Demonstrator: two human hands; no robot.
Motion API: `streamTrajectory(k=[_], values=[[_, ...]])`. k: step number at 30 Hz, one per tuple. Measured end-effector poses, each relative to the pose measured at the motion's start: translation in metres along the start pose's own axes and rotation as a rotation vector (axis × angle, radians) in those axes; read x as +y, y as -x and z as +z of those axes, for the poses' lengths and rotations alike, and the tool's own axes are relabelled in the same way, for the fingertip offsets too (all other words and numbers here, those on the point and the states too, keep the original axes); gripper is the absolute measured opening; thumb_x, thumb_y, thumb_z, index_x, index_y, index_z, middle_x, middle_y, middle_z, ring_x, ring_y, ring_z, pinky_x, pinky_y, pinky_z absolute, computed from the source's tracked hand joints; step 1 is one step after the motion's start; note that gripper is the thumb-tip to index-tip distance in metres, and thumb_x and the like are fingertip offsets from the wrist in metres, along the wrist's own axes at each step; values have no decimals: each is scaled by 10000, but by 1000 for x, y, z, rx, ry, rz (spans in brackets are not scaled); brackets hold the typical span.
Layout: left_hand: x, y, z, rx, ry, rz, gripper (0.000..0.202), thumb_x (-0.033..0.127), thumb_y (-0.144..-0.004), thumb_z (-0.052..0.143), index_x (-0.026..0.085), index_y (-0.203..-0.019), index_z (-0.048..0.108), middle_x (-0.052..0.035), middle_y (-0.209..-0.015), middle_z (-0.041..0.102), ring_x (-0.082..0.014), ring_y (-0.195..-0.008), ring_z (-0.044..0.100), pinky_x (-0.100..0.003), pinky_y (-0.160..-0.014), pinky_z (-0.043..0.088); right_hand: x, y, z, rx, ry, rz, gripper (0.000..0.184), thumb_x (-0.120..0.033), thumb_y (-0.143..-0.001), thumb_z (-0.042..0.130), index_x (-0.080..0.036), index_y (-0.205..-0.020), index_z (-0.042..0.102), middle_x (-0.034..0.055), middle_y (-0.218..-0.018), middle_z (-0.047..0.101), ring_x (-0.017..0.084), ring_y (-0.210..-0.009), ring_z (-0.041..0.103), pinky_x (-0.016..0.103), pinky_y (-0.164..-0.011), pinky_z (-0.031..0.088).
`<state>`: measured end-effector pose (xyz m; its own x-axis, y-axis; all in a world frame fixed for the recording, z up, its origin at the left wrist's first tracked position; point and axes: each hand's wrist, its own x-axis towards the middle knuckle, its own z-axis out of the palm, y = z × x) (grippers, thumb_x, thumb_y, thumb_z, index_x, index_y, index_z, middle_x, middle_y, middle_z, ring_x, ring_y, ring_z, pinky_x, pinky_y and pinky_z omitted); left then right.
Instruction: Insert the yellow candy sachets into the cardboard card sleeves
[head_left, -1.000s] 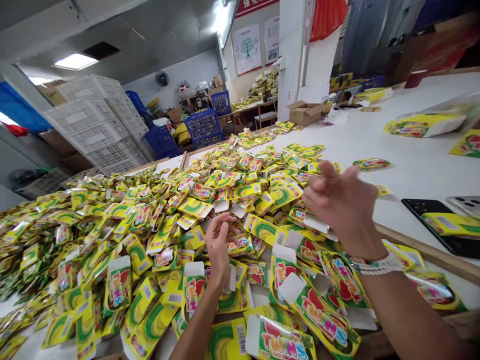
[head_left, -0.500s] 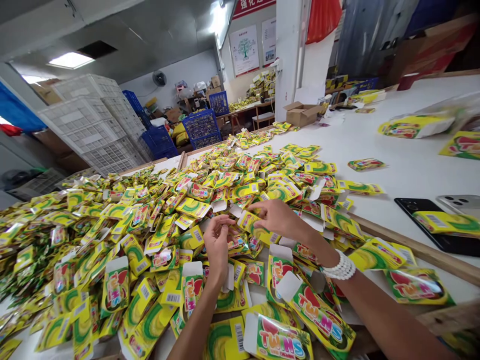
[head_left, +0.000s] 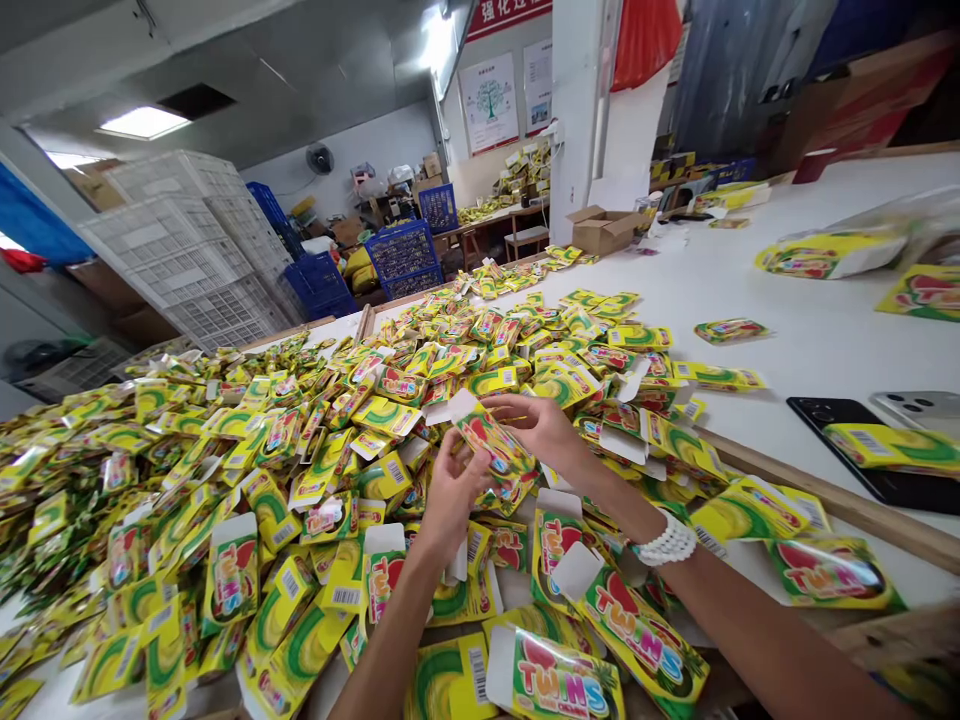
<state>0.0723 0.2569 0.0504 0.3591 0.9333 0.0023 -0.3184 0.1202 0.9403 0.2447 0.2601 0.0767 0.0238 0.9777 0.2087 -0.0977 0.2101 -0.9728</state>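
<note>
A small yellow and green candy box (head_left: 491, 440) with an open white end flap is tilted between my hands, just above the pile. My left hand (head_left: 454, 490) is closed on its near left edge, thumb across the printed face. My right hand (head_left: 544, 440), with a white beaded bracelet (head_left: 667, 540) on the wrist, grips it from the far right side; some fingertips are hidden behind the box. Around and below lies a heap of similar boxes (head_left: 315, 515), several with white flaps open and "TWINS" lettering, such as the box (head_left: 570, 678) near the front edge.
At the right lie a black phone (head_left: 862, 480) with a box on it and a wooden strip (head_left: 832, 490). An open cardboard carton (head_left: 606, 230) stands farther back. White crates (head_left: 187, 240) and blue crates (head_left: 405, 255) are stacked beyond the table.
A candy box has been lifted from the pile and turned, with its white flap up and its printed face showing. Both hands have come together around it.
</note>
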Motion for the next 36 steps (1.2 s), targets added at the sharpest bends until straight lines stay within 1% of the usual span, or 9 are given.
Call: streamTrajectory(k=[3, 6, 12, 17, 21, 26, 30, 34, 36], values=[[4, -6, -4, 107, -36, 43, 630, 567, -784, 867, 222, -1236, 595, -63, -1051, 777, -156, -818, 732, -222, -654, 576, 3, -1, 3, 57, 85, -57, 442, -467, -843, 770, -205, -1198, 787, 94, -1067, 835, 258, -979, 800, 332, -807, 646], [5, -9, -8, 134, -157, 128, 712, 563, -796, 854, 238, -1341, 530, -39, -984, 777, -157, -775, 724, -212, -606, 576, 2, 1, 6, 48, 106, -62, 523, -437, -858, 743, -227, -1335, 715, 68, -1030, 839, 250, -950, 810, 334, -809, 657], [3, -6, -5, 126, -264, 246, 826, 523, -875, 787, 299, -1565, 392, -98, -1212, 748, -155, -743, 714, -221, -505, 605, -3, 5, 10, 35, 133, -106, 544, -355, -804, 759, -203, -1325, 720, 63, -979, 843, 248, -907, 815, 345, -830, 661], [6, -2, -2, 155, -282, 242, 823, 584, -892, 755, 360, -1598, 398, -61, -1205, 721, -141, -736, 693, -227, -521, 624, -1, 5, 10, 40, 173, -113, 624, -376, -791, 767, -187, -1383, 716, 28, -872, 811, 203, -750, 768, 317, -710, 632], [6, -1, -4, 152, -271, 229, 689, 561, -894, 762, 330, -1502, 534, -31, -1124, 696, -119, -709, 655, -219, -525, 621, 3, 4, 8, 13, 162, -82, 554, -359, -767, 766, -174, -1289, 749, -2, -763, 755, 163, -639, 691, 276, -606, 560], [4, -2, -6, 55, -271, 192, 542, 531, -891, 768, 292, -1341, 584, -47, -1199, 670, -129, -754, 666, -189, -484, 581, 2, 2, 3, -12, 124, -29, 372, -259, -668, 768, -191, -1029, 708, -5, -753, 748, 165, -630, 680, 265, -592, 524], [3, -2, -10, 27, -317, 191, 475, 500, -895, 763, 273, -1276, 596, -51, -1245, 671, -131, -791, 664, -208, -568, 594, -2, 2, 1, -42, 175, -6, 261, -241, -643, 770, -204, -884, 676, 18, -769, 765, 193, -678, 704, 288, -632, 537], [3, -2, -13, 10, -427, 303, 352, 446, -937, 721, 263, -1228, 646, -62, -1291, 682, -206, -1074, 681, -285, -857, 603, -9, 1, 0, 47, 115, -48, 411, -390, -740, 783, -212, -1109, 757, 33, -853, 785, 201, -740, 709, 308, -688, 543], [2, -2, -12, -31, -498, 342, 361, 432, -954, 705, 274, -1272, 644, -70, -1295, 685, -226, -1155, 664, -322, -956, 569, -10, 0, -2, 118, 93, -30, 452, -492, -782, 761, -212, -1135, 791, 25, -800, 760, 179, -674, 644, 295, -624, 491]])
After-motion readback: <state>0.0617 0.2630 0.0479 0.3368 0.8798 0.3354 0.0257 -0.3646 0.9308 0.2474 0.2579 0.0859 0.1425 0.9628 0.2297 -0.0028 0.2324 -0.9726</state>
